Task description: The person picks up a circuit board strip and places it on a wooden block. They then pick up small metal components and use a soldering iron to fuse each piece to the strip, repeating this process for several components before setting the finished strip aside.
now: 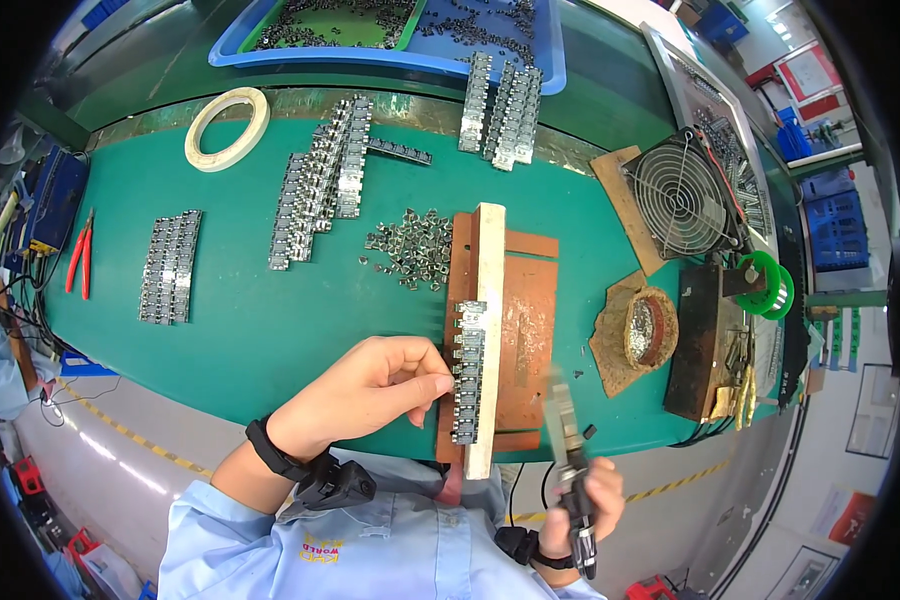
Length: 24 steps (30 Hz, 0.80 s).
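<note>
Light blue sleeves are worn; a black wristband with a small black device is strapped above each hand.

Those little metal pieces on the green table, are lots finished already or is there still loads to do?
Looks partway. Done-looking: neat rows of metal parts and lie lined up on the green mat. In hand: the left hand steadies a strip of parts against the wooden jig, while the right hand grips a tool. Left: a loose pile of small pieces.

tape roll [227, 128], red pliers [79, 254] — fan [682, 195], blue tray [390, 57]
</note>
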Each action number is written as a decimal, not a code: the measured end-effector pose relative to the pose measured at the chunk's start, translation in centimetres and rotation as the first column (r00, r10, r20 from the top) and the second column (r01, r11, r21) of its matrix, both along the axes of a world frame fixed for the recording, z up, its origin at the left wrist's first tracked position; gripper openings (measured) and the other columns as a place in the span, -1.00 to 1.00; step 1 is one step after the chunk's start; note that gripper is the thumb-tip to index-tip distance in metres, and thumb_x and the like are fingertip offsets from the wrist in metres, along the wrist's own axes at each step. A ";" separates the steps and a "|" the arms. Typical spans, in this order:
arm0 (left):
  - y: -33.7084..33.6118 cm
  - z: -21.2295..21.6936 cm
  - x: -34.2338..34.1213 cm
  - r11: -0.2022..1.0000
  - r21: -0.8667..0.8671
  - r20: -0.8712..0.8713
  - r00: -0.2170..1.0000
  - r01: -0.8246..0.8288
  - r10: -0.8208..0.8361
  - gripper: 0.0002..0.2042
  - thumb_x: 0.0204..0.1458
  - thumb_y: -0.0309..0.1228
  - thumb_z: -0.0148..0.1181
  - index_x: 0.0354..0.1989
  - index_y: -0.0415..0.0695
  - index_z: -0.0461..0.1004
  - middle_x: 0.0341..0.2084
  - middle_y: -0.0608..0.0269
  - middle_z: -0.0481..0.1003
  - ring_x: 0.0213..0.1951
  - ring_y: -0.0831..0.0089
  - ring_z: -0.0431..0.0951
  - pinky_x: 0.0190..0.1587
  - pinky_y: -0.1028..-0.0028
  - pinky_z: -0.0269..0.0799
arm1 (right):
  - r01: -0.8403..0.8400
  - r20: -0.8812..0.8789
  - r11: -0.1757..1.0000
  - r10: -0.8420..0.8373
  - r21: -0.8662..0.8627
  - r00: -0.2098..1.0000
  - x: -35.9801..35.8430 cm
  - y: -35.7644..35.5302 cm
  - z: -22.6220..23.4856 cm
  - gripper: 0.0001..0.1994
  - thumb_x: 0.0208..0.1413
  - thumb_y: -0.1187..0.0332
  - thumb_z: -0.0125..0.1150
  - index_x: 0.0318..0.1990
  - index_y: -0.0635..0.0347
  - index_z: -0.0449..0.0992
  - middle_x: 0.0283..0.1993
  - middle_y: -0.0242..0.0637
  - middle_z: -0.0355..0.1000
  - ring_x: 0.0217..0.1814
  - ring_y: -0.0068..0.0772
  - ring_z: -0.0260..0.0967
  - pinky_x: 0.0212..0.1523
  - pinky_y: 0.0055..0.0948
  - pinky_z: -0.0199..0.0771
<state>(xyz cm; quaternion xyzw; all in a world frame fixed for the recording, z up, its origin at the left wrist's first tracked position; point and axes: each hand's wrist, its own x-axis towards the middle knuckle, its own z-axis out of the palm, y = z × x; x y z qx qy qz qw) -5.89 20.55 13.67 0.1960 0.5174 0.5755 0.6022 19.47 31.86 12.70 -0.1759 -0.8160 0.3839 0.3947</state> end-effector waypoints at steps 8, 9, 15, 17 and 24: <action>-0.1 -0.1 0.0 1.000 0.010 -0.022 1.000 -0.011 0.011 -0.87 0.09 -0.44 0.00 -0.41 -0.25 0.37 -0.54 0.39 0.39 -0.53 0.67 0.35 -0.46 0.65 0.28 | 0.514 0.170 0.856 -0.500 -0.049 0.849 -0.9 0.7 -1.4 -0.56 -0.04 0.36 0.13 0.02 0.22 0.17 -0.06 -0.20 0.13 -0.21 -0.41 0.18 -0.23 -0.47 0.29; -0.2 -0.1 0.0 1.000 0.009 -0.028 1.000 -0.011 0.011 -0.88 0.08 -0.45 0.00 -0.40 -0.26 0.38 -0.54 0.38 0.39 -0.52 0.66 0.37 -0.44 0.64 0.30 | 0.509 0.161 0.859 -0.496 -0.057 0.853 -1.2 0.6 -1.3 -0.56 -0.04 0.36 0.13 0.02 0.22 0.17 -0.06 -0.20 0.13 -0.21 -0.41 0.18 -0.23 -0.47 0.29; -1.2 0.8 -1.1 0.972 -0.082 -0.382 0.908 -0.219 0.172 -0.91 0.05 -0.50 0.03 -0.39 -0.27 0.40 -0.56 0.32 0.41 -0.52 0.61 0.40 -0.45 0.58 0.32 | 0.178 -0.020 0.959 -0.187 -0.219 0.982 -3.1 0.6 -1.3 -0.58 -0.07 0.40 0.15 -0.03 0.22 0.19 -0.11 -0.18 0.13 -0.30 -0.44 0.19 -0.36 -0.53 0.30; -1.2 1.0 -2.9 0.893 0.142 -0.954 0.182 -0.426 0.238 -0.96 -0.05 -0.54 0.08 -0.42 -0.23 0.40 -0.56 0.19 0.40 -0.55 0.37 0.43 -0.45 0.45 0.33 | 0.108 -0.028 0.970 -0.116 -0.217 0.993 -3.4 0.9 -1.8 -0.58 -0.08 0.41 0.15 -0.03 0.22 0.19 -0.12 -0.18 0.13 -0.33 -0.45 0.19 -0.38 -0.54 0.29; -0.2 0.0 -5.4 0.943 0.106 -0.983 0.109 -0.316 0.147 -0.94 -0.09 -0.60 0.09 -0.40 -0.26 0.39 -0.54 0.22 0.36 -0.57 0.46 0.39 -0.51 0.54 0.28 | 0.121 -0.028 0.970 -0.130 -0.209 0.991 -3.5 1.8 -2.9 -0.58 -0.09 0.38 0.19 -0.05 0.22 0.21 -0.15 -0.19 0.15 -0.43 -0.52 0.18 -0.45 -0.59 0.25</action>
